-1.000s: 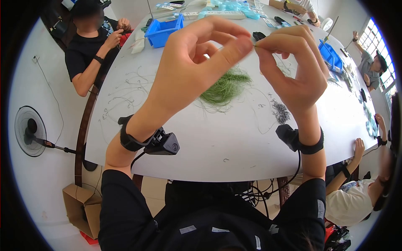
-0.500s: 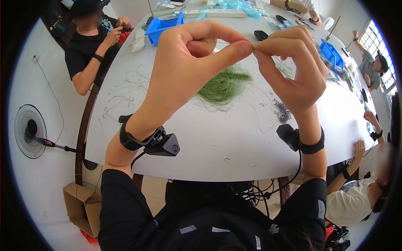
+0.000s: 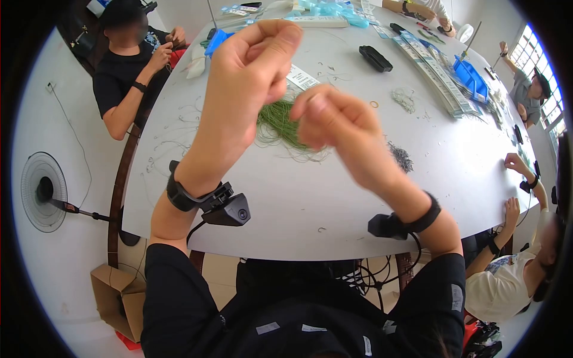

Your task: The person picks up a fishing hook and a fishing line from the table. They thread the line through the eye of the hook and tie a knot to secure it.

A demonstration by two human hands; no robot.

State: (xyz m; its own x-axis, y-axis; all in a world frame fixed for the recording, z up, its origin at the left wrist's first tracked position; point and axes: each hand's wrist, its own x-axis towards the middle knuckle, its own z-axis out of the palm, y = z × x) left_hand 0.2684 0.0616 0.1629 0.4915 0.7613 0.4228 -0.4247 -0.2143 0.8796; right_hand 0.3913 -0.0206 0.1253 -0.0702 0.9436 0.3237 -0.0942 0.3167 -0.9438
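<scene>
partly | green strands behind left hand | right hand blurred | grips unclear

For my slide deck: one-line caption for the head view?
Left hand and right hand raised, fingers curled, above green thread on a white table shared with others.

The left grip is raised over the white tabletop, fingers curled in against the thumb. Just beside it and lower, the right grip is blurred, fingertips pinched together; anything between them is too fine to see. Behind both lies a green fibre bundle. Dark hooks are heaped to the right.
</scene>
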